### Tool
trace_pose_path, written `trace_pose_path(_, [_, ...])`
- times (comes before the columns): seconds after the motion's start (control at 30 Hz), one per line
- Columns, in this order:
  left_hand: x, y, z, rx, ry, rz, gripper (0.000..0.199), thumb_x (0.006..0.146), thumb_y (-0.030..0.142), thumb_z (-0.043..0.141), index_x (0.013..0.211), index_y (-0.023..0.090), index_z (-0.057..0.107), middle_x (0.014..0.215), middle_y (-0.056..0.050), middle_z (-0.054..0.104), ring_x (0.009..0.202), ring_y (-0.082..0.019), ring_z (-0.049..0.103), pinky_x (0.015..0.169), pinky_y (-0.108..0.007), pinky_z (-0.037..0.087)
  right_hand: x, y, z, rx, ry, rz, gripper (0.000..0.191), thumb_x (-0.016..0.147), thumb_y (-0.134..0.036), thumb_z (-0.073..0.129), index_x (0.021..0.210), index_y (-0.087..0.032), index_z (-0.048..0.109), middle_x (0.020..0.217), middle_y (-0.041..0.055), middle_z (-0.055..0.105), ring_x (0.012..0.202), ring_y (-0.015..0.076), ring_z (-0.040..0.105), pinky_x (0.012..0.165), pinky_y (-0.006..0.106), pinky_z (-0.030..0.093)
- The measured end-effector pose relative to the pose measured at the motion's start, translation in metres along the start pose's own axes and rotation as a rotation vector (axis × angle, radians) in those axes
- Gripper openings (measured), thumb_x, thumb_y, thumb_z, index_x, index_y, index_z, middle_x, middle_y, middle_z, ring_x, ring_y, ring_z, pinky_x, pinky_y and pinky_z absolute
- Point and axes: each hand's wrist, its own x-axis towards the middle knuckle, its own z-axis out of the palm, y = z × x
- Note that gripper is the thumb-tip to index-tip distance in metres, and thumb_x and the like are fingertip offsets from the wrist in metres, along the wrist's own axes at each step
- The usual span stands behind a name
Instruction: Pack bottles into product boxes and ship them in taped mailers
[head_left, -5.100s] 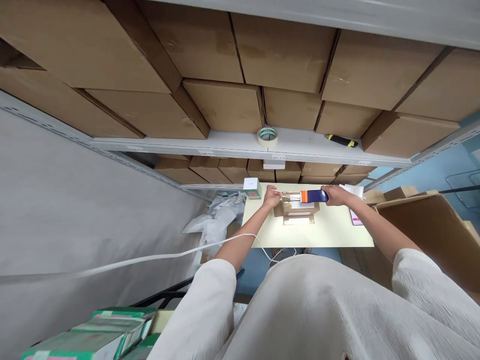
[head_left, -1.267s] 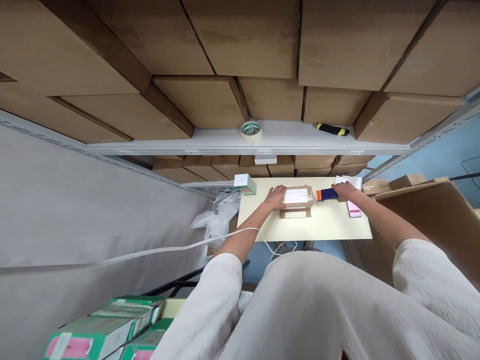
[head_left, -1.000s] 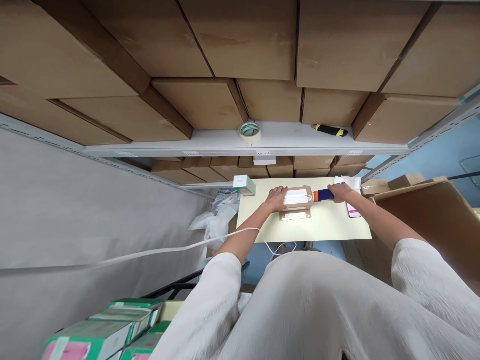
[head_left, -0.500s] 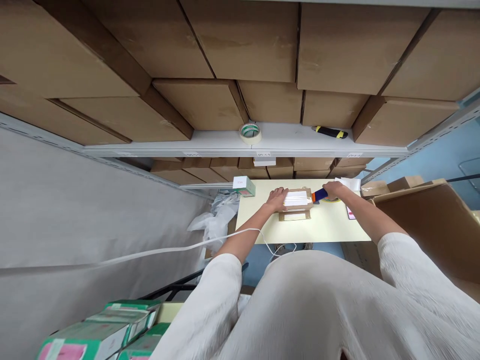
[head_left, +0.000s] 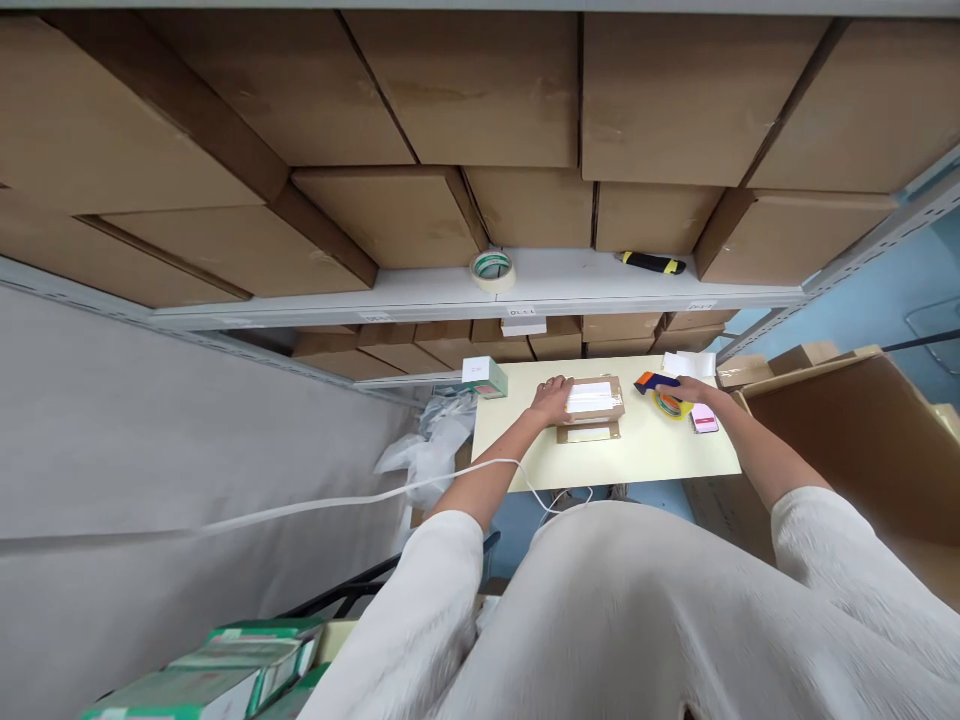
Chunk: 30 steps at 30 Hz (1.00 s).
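Note:
A small cardboard box (head_left: 613,408) with a white strip along its top lies on the pale yellow table (head_left: 637,460). My left hand (head_left: 553,400) grips the box's left end, fingers bent over it. To the right of the box, and apart from it, my right hand (head_left: 687,389) is closed on a blue-and-orange tape dispenser (head_left: 651,382). The dispenser's yellow-edged tape roll (head_left: 673,404) shows just below the fingers. Clear tape glints at the box's right end. Beyond my right hand lie a phone (head_left: 704,419) with a lit screen and white paper (head_left: 694,364).
A green-and-white carton (head_left: 484,377) stands at the table's far left corner. Above, a shelf (head_left: 420,283) bears cardboard boxes, a masking tape roll (head_left: 493,270) and a utility knife (head_left: 651,263). A white cable (head_left: 337,498) crosses at the left; a large open carton (head_left: 847,430) stands right.
My right hand has drawn the tape dispenser away from the box's right end, toward the right. The phone and tape roll show more fully. My left hand stays on the box.

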Motion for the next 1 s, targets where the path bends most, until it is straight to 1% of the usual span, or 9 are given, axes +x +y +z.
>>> trace_pose_path(0.07, [0.000,0.001,-0.001,0.007,0.000,-0.003,0.115,0.072,0.044,0.087,0.168,0.027,0.026,0.168,-0.019,0.039,0.157,-0.040,0.035,0.127,-0.050,0.029,-0.005,0.009,0.011,0.121,-0.043,0.046,0.056,0.108,-0.059,0.039,0.129,-0.015,0.066,0.113,0.0193,0.078,0.093,0.0281,0.073,0.077,0.033,0.053])
trace_pose_path(0.13, [0.000,0.001,-0.001,0.013,-0.001,-0.006,0.114,0.072,0.044,0.087,0.167,0.027,0.027,0.167,-0.019,0.040,0.157,-0.040,0.035,0.127,-0.050,0.029,-0.009,0.013,0.024,0.189,-0.071,0.074,0.052,0.110,-0.046,0.029,0.131,-0.013,0.063,0.123,0.0210,0.076,0.099,0.0274,0.073,0.079,0.032,0.053])
trace_pose_path(0.23, [0.000,0.002,-0.001,0.016,-0.006,-0.007,0.113,0.072,0.044,0.087,0.166,0.027,0.028,0.166,-0.019,0.040,0.156,-0.040,0.036,0.127,-0.050,0.030,-0.014,0.012,0.043,0.168,-0.024,0.097,0.048,0.107,-0.039,0.033,0.136,-0.011,0.060,0.127,0.0211,0.075,0.106,0.0292,0.072,0.084,0.034,0.052])
trace_pose_path(0.47, [-0.002,0.002,0.003,-0.003,0.006,-0.010,0.115,0.072,0.044,0.085,0.167,0.030,0.023,0.170,-0.017,0.037,0.159,-0.041,0.032,0.129,-0.051,0.027,-0.022,-0.012,0.082,0.027,0.169,0.120,0.050,0.107,-0.044,0.041,0.147,-0.016,0.052,0.137,0.0210,0.070,0.119,0.0349,0.070,0.092,0.041,0.053])
trace_pose_path(0.57, [-0.003,0.002,0.005,-0.007,0.016,-0.013,0.116,0.072,0.045,0.084,0.169,0.030,0.022,0.172,-0.017,0.035,0.161,-0.041,0.030,0.131,-0.052,0.023,-0.020,-0.023,0.096,-0.016,0.186,0.133,0.047,0.108,-0.041,0.040,0.143,-0.014,0.054,0.137,0.0220,0.069,0.124,0.0347,0.068,0.102,0.044,0.050])
trace_pose_path(0.67, [-0.004,0.003,0.006,-0.010,0.022,-0.013,0.115,0.073,0.045,0.085,0.170,0.030,0.023,0.173,-0.017,0.034,0.163,-0.041,0.028,0.133,-0.055,0.018,-0.018,-0.030,0.109,-0.048,0.173,0.140,0.044,0.107,-0.040,0.042,0.141,-0.014,0.055,0.135,0.0218,0.068,0.125,0.0341,0.067,0.104,0.044,0.048])
trace_pose_path(0.83, [-0.008,0.002,0.011,-0.032,0.034,-0.027,0.111,0.077,0.042,0.082,0.171,0.030,0.023,0.179,-0.016,0.027,0.167,-0.039,0.018,0.134,-0.063,0.011,-0.021,-0.037,0.120,-0.119,0.115,0.128,0.042,0.107,-0.038,0.043,0.144,-0.020,0.055,0.127,0.0196,0.070,0.119,0.0330,0.068,0.098,0.042,0.048])
trace_pose_path(0.9, [-0.011,0.001,0.014,-0.048,0.038,-0.034,0.112,0.078,0.043,0.082,0.171,0.031,0.022,0.182,-0.015,0.020,0.169,-0.039,0.013,0.134,-0.063,0.009,-0.025,-0.042,0.119,-0.139,0.164,0.131,0.042,0.107,-0.040,0.043,0.144,-0.022,0.055,0.130,0.0196,0.068,0.124,0.0344,0.064,0.100,0.044,0.047])
trace_pose_path(1.0, [-0.015,0.000,0.018,-0.106,0.083,-0.080,0.114,0.079,0.053,0.080,0.172,0.033,0.019,0.185,-0.013,0.008,0.170,-0.039,0.007,0.135,-0.060,0.010,-0.029,-0.060,0.109,-0.081,0.320,0.139,0.044,0.109,-0.045,0.038,0.143,-0.022,0.053,0.138,0.0207,0.063,0.132,0.0363,0.058,0.104,0.045,0.044])
